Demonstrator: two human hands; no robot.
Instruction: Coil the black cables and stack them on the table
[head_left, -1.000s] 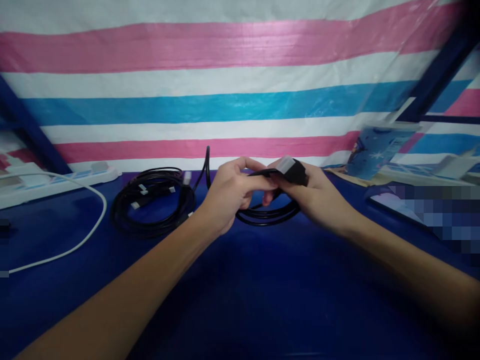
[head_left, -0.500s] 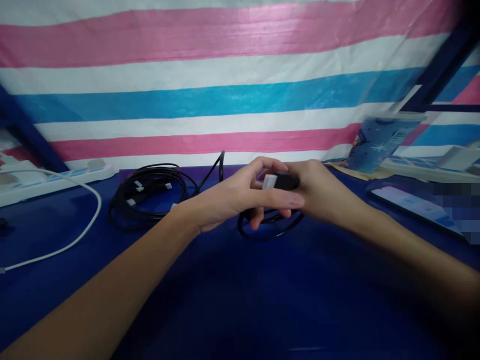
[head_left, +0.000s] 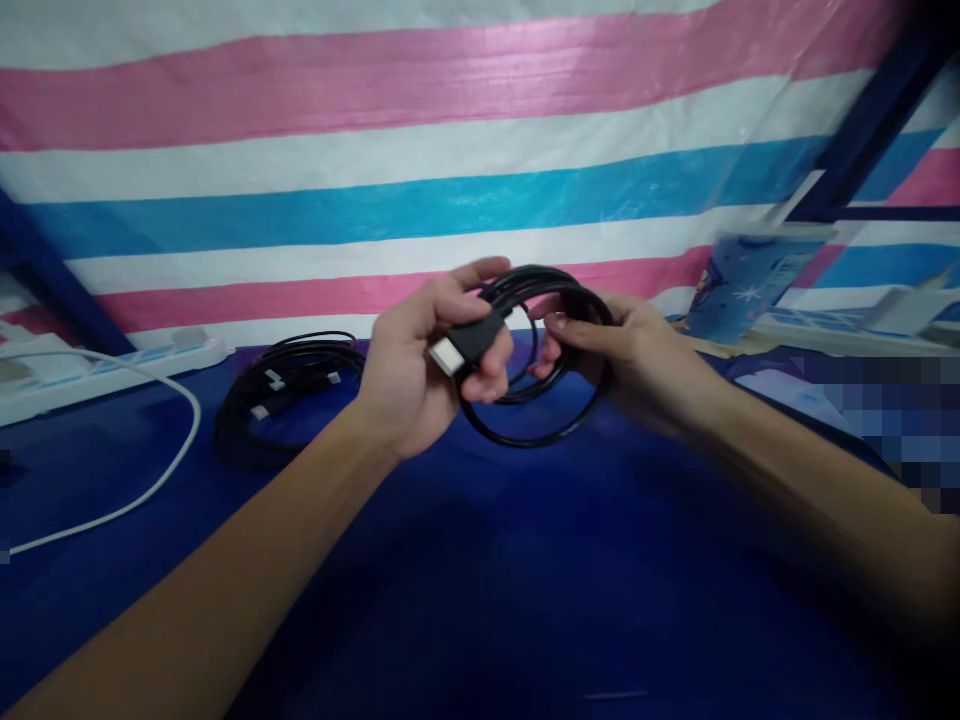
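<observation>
My left hand (head_left: 420,365) is closed around the black plug end (head_left: 469,345) of a cable, its silver tip pointing left. My right hand (head_left: 622,355) grips the far side of the same cable's black coil (head_left: 540,435), which is lifted above the blue table (head_left: 480,580) between both hands. The coil's loops run through the fingers of both hands.
A second pile of coiled black cables (head_left: 289,400) with silver plugs lies at the left on the table. A white power strip (head_left: 112,365) and its white cord (head_left: 142,490) are at far left. A blue printed pack (head_left: 750,280) leans at the right rear against a striped tarp.
The coil has been lifted off the table and turned upright. My left hand has taken the plug end, which my right hand held before.
</observation>
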